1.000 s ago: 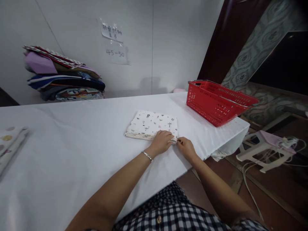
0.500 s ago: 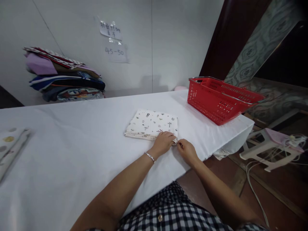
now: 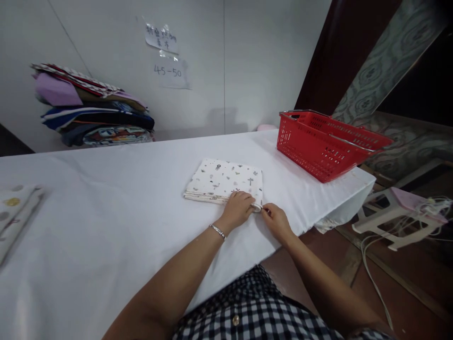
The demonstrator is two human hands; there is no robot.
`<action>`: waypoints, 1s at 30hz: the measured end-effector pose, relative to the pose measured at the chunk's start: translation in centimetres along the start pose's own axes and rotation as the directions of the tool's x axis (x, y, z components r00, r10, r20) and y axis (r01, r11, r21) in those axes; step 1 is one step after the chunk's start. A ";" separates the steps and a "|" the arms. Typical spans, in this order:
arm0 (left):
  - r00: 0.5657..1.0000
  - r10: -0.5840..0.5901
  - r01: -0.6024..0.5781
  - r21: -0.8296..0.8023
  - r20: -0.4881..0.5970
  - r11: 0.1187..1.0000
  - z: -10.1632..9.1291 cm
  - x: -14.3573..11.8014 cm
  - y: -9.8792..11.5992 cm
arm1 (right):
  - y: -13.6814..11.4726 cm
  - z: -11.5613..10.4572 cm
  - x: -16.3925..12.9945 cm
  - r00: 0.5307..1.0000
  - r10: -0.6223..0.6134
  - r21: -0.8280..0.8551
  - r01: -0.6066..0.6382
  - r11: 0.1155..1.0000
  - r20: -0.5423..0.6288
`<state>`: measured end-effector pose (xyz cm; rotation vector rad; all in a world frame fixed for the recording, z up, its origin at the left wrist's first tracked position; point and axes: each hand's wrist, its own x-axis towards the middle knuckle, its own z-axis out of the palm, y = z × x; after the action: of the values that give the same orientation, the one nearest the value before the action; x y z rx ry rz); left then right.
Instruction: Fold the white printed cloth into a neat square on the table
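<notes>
A folded white cloth (image 3: pixel 226 177) printed with small plants and animals lies in several layers on the table. Over its near right edge, my left hand (image 3: pixel 238 208) is closed with the fingers on top; the thumb is hidden. My right hand (image 3: pixel 277 221) pinches the near right corner between thumb and forefinger, where a looped edge sticks out. The two hands are close together but apart.
A red plastic basket (image 3: pixel 318 150) stands at the table's right end. Stacked folded fabrics (image 3: pixel 95 111) sit at the back left, and another printed cloth (image 3: pixel 17 212) lies at the left. A stool (image 3: pixel 392 208) with cables is beyond the white table (image 3: pixel 116 212).
The view has shifted very slightly. Both hands keep their places at the cloth's near right corner, and the looped edge between them shows a little more.
</notes>
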<state>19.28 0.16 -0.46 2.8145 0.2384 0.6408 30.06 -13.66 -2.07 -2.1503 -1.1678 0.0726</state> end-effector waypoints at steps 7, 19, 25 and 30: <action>0.999 0.007 -0.006 -0.025 0.042 1.000 -0.3 0.5 -0.1 | -0.6 -0.3 -0.3 1.000 -0.014 -0.007 0.014 1.000 0.012; 0.995 -0.091 0.093 0.055 -0.032 0.994 -0.7 -0.2 0.9 | -0.1 0.4 0.3 1.000 -0.005 -0.054 0.003 0.999 -0.027; 0.982 -0.184 0.181 0.063 0.050 0.981 -0.1 -0.5 2.1 | -0.3 0.3 0.6 1.000 -0.001 -0.028 0.000 1.000 -0.011; 0.966 -0.250 0.248 0.048 0.058 0.968 0.1 -1.0 2.9 | -0.1 0.3 0.7 1.000 -0.004 -0.002 0.004 1.000 -0.010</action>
<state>18.74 -2.86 -0.17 2.7722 0.5878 0.4938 30.30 -12.94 -2.06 -2.1481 -1.1669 0.0592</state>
